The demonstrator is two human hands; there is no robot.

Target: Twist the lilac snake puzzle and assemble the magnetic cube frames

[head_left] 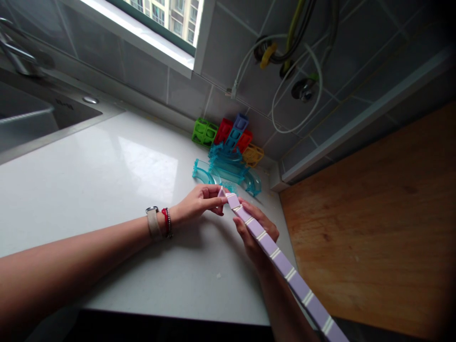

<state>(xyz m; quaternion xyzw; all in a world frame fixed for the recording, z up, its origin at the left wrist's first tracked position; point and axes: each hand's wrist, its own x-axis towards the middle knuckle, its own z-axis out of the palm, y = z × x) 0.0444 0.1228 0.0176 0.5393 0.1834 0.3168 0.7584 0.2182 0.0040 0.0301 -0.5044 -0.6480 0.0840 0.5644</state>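
A long lilac rod [281, 261] of stacked segments with pale bands runs from the lower right up to the middle of the view. My right hand [254, 232] is wrapped round its upper part. My left hand [201, 202] pinches the rod's top end with fingertips closed. A watch and a red bracelet sit on my left wrist. Both hands hover just above the white countertop [107, 190].
Transparent teal curved track pieces [228, 173] lie just beyond my hands. Green, red, blue and yellow blocks [231, 135] stand against the grey tiled wall. A sink [32, 118] is at the far left. A wooden board [374, 213] lies to the right. Hoses hang on the wall.
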